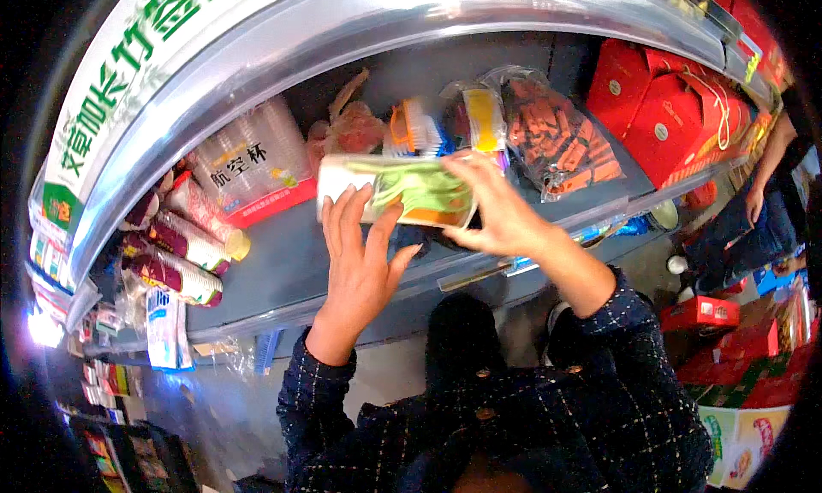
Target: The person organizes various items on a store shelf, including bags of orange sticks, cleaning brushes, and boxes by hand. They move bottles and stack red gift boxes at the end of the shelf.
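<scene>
A white rectangular box (pixel 347 175) with a green picture on its face is held above the shelf. My right hand (pixel 501 214) grips its right end, with the fingers over the top edge and the thumb below. My left hand (pixel 359 262) lies against the box's front at the left, its fingers spread and its thumb free of the box. Behind the box stand white-bristled brushes (pixel 417 127), one with an orange handle, partly hidden by it. The underside of the box is out of sight.
The grey shelf (pixel 276 255) holds packs of clear plastic cups (pixel 257 153), stacked paper cups (pixel 180 268), a clear bag of orange-red pieces (pixel 559 133) and red gift bags (pixel 668 114). A curved metal shelf edge (pixel 411 21) runs overhead. Another person's arm (pixel 767 159) shows at right.
</scene>
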`<action>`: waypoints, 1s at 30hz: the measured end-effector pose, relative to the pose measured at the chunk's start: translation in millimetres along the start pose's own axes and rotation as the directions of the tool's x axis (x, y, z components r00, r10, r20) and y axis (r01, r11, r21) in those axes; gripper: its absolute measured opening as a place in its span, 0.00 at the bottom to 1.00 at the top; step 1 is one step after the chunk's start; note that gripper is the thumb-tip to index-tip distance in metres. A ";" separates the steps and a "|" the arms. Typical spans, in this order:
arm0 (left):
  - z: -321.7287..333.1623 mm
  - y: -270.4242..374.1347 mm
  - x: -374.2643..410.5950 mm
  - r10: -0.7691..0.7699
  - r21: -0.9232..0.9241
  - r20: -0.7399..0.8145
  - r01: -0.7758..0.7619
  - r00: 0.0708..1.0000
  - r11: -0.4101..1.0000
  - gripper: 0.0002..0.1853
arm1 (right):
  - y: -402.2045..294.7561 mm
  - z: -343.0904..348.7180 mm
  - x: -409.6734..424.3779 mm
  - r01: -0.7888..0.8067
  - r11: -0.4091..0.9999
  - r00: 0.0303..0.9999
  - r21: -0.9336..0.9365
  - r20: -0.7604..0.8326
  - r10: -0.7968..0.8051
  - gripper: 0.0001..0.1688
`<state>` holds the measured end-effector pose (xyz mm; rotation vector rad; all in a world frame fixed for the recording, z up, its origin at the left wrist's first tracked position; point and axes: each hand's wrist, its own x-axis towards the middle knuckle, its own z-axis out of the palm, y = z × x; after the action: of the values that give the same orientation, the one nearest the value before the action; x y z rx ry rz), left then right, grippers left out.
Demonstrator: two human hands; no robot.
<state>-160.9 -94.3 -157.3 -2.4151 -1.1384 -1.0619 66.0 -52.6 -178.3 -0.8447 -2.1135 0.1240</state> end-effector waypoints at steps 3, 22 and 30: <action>3.8 -15.6 -21.3 -0.043 -0.053 0.011 0.043 0.999 0.998 0.31 | 18.5 -29.0 -3.1 -0.023 0.994 0.998 -0.105 -0.052 0.018 0.51; 5.9 -43.0 -139.5 -0.489 -0.008 0.088 0.491 0.868 0.871 0.27 | 287.5 -170.2 -107.6 -0.796 0.376 0.576 -0.474 -0.403 0.711 0.67; 15.8 -44.7 -140.7 -0.501 0.019 0.088 0.501 0.861 0.865 0.28 | 286.2 -144.3 -104.3 -0.814 0.534 0.540 -0.229 -0.639 0.548 0.56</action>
<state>-246.0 -135.1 -271.8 -2.2362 -1.8682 -1.0945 367.1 75.3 -259.3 -1.8379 -1.1718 -0.2317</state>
